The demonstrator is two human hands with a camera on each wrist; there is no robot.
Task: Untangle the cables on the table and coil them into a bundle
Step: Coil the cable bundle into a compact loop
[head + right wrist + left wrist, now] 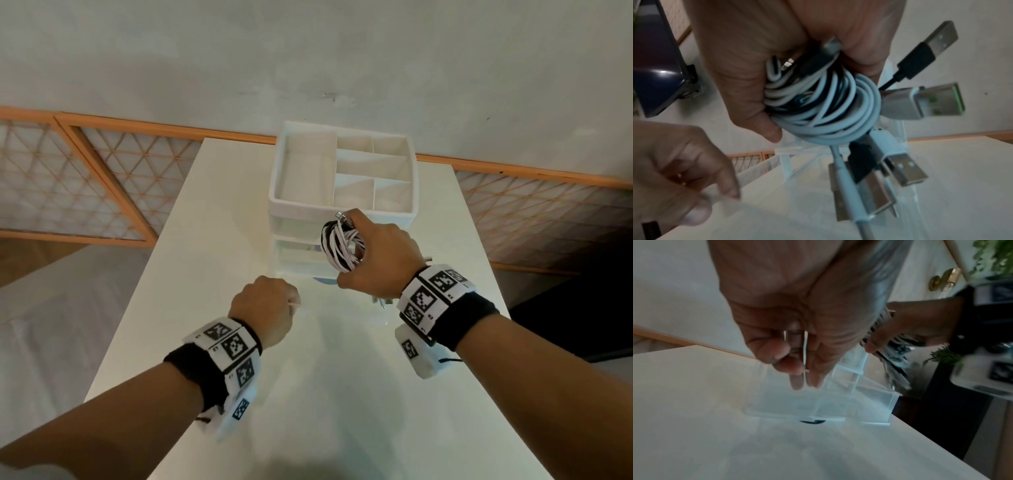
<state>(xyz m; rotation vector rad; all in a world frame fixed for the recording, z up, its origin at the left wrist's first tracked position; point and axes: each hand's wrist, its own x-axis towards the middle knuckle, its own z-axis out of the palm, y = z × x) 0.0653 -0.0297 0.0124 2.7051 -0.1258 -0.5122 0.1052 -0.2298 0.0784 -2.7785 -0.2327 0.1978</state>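
— What lies under the hands?

— A white table [212,212]. Beyond the fingertips of both hands stands a white organizer [342,171] with open compartments on top and clear drawers below; its lowest drawer [818,402] sits just below the left fingertips.

— And the right hand?

— The right hand [380,253] is raised in front of the organizer, its fingers and thumb curled tightly round a bundle of cables [824,104]. White and black loops are wound together inside the grip.

— Does anything stick out of it?

— Yes. Several plugs [920,100] poke out past the fingers: a black one and a broad silver one with green inside on the side away from the thumb, and more metal plugs hanging below the fingers toward the table.

— The left hand?

— The left hand [270,308] sits lower and nearer the body, well apart from the bundle. Its fingers are curled, and thumb and fingertips pinch a thin white strip [805,352]. What the strip is, I cannot tell; it is too small and blurred.
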